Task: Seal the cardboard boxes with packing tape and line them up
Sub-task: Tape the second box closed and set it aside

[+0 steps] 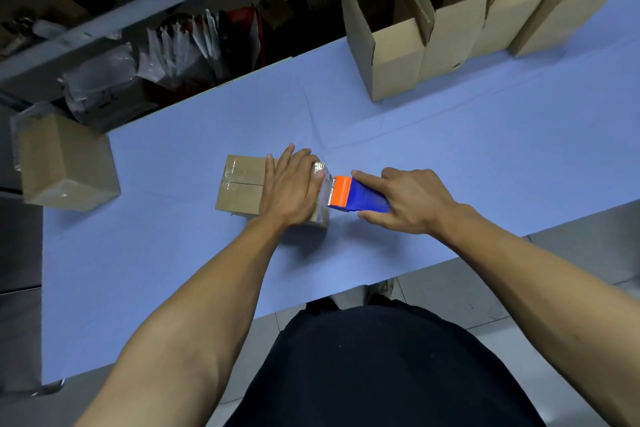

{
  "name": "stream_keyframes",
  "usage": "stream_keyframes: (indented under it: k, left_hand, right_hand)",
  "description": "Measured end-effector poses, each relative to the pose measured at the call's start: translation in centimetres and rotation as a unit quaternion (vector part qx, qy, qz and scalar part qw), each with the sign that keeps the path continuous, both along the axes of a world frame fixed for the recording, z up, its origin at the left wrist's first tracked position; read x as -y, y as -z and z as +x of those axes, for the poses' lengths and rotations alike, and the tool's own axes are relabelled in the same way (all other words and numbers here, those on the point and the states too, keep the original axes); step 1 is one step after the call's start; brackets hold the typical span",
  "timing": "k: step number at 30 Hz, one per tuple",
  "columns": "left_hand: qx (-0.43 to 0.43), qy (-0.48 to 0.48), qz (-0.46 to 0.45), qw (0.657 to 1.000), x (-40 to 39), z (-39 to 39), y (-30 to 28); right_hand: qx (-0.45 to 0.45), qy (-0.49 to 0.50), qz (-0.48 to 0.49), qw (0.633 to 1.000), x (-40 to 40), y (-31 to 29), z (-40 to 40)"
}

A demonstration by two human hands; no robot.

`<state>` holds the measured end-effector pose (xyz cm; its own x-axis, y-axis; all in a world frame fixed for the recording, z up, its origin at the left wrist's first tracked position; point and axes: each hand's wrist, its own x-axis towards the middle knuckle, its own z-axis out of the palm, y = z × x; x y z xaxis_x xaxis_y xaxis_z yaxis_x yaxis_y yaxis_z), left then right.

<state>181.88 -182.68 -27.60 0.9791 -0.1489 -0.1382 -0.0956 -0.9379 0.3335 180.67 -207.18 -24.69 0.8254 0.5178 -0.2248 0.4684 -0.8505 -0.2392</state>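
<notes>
A small cardboard box (242, 184) lies in the middle of the blue table (173, 270), with clear tape across its top. My left hand (294, 184) presses flat on the box's right part, fingers straight. My right hand (408, 199) grips a blue and orange tape dispenser (356, 198), whose orange end meets the box's right edge. A strip of clear tape runs down that right side of the box.
A row of several open cardboard boxes (398, 52) stands at the back right of the table. A closed box (65, 166) sits at the table's left end. Cluttered shelves with plastic bags (180, 45) lie behind the table.
</notes>
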Motion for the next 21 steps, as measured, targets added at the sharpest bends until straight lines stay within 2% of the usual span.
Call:
stream_keyframes:
  k: [8, 14, 17, 21]
  left_hand:
    - [-0.009, -0.012, 0.01, 1.0, 0.8, -0.1, -0.7]
    - [-0.025, -0.006, 0.017, 1.0, 0.7, -0.1, -1.3]
    - [-0.033, 0.003, 0.017, 0.999, 0.8, -0.1, -1.3]
    - [-0.03, 0.011, -0.008, 0.999, 0.4, 0.0, -1.2]
  right_hand:
    - [0.032, 0.007, -0.097, 0.995, -6.4, -4.9, 1.2]
    - [0.019, 0.048, -0.101, 0.993, -8.9, -6.3, 1.7]
    - [0.016, 0.028, -0.095, 0.995, -9.7, -6.7, 2.2]
    - [-0.035, 0.062, -0.108, 0.992, -9.6, -6.9, 2.7]
